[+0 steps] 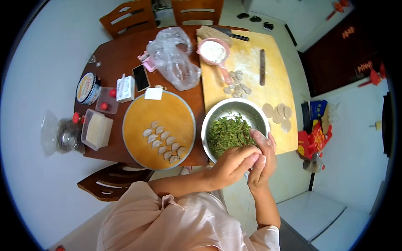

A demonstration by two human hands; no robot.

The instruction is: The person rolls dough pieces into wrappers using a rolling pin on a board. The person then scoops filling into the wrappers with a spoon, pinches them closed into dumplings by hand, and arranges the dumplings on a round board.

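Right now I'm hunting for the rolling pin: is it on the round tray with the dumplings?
No, the rolling pin lies on the wooden board, beyond the steel bowl of green filling.

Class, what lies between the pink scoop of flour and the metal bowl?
The scoop's handle and small dough pieces on the board; the head view shows this.

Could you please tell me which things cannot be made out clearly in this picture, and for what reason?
All in the head view:
- Whatever may be between the left hand and the right hand: the hands themselves cover it.
- The bottom of the bowl: green filling hides most of it.
- The whole chair at top middle: the picture's upper edge cuts it.
- The small print on the round tub: too small.
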